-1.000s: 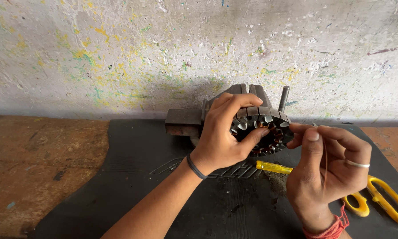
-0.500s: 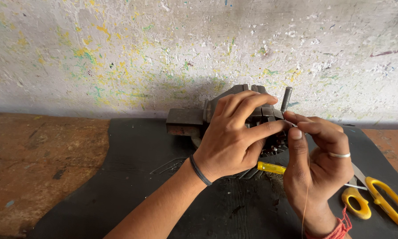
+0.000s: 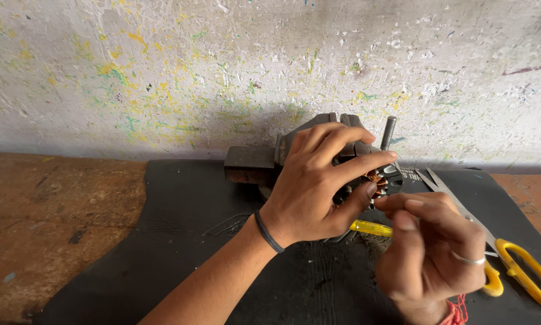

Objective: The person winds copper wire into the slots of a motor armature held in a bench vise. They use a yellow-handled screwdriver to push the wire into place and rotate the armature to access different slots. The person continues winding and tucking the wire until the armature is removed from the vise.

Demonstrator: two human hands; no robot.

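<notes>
Now my left hand (image 3: 318, 186) draped over vise (image 3: 264, 162), fingers spread and curled round stator (image 3: 378, 180) clamped in it; copper windings peek out past my fingertips. Right hand (image 3: 430, 253) just in front of vise, thumb and forefinger pressed together, seemingly pinching fine wire too thin to make out. Yellow screwdriver (image 3: 371, 228) lies on black mat (image 3: 180, 253) just before vise, between my hands. Yellow scissors (image 3: 511, 265) right of vise, partly behind right hand. Mat covers brown worktop (image 3: 48, 222); speckled wall (image 3: 162, 72) behind vise.
</notes>
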